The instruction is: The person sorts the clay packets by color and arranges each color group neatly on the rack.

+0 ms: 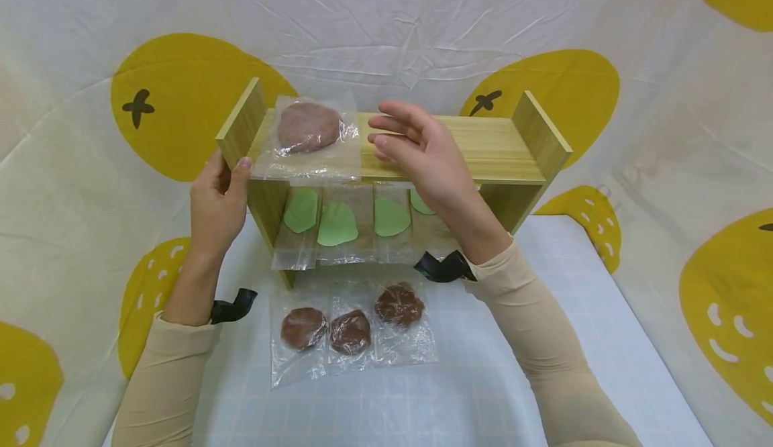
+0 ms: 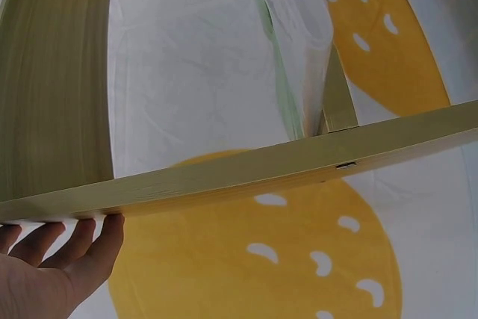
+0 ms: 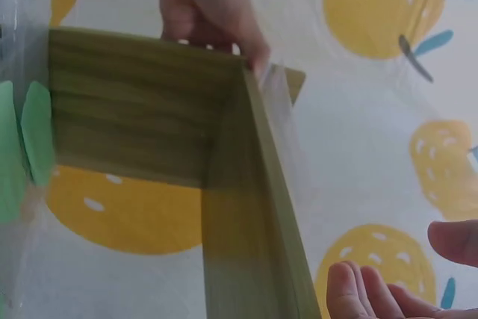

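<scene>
My left hand [image 1: 217, 205] grips the left side panel of a small wooden shelf [image 1: 483, 148], thumb at the front corner. In the left wrist view its fingers [image 2: 97, 252] press the panel's outer face. Over the top board, just right of a clear bag, my right hand [image 1: 425, 145] has loosely bent fingers and holds nothing. Inside that bag is a flattened brown lump [image 1: 309, 127]; the bag lies at the board's left end, its edge hanging over the front. On the lower level, several clear bags contain flat green pieces [image 1: 338, 224], partly hidden behind my right hand and wrist.
On the pale checked tabletop [image 1: 362, 413], in front of the shelf, lie 3 clear bags with round brown lumps [image 1: 304, 328]. A white cloth with yellow fruit prints [image 1: 199, 98] rises behind and at both sides. Black straps [image 1: 232, 306] hang at both wrists.
</scene>
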The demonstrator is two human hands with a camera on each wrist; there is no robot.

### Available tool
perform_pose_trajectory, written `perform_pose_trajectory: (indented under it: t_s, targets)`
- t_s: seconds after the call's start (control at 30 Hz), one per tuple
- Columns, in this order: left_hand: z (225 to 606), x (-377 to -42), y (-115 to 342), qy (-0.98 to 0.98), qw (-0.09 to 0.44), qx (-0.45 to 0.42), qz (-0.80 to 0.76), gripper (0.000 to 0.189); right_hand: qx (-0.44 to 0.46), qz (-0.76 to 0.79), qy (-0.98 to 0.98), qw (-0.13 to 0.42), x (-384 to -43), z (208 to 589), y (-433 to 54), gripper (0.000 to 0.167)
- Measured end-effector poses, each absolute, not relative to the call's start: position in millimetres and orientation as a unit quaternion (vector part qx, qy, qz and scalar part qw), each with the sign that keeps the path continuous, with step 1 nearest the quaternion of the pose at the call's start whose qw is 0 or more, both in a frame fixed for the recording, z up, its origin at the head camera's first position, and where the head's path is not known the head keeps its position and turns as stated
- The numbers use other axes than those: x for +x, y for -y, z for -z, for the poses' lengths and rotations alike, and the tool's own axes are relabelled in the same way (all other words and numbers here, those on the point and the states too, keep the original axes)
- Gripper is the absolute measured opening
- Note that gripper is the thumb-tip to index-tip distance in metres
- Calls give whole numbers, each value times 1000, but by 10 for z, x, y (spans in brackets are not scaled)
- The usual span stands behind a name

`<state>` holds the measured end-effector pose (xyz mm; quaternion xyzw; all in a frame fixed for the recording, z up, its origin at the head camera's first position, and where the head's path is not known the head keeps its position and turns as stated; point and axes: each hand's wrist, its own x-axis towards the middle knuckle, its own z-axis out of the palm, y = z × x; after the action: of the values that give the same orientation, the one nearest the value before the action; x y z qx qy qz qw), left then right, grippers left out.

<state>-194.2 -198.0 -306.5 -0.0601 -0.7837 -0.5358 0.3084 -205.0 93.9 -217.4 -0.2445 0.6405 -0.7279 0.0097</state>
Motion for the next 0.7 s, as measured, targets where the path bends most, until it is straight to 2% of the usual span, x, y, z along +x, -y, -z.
perform_pose_trajectory:
  t_s: [0.47, 0.7]
  targets:
    - [3073, -1953, 1982, 781, 313, -64, 537, 39, -304, 696, -650, 17, -1652, 2672, -1274, 47]
    - [3078, -1954, 1985, 785, 309, -62, 534, 40, -291, 687, -664, 52, -1537, 3009, -1430, 45]
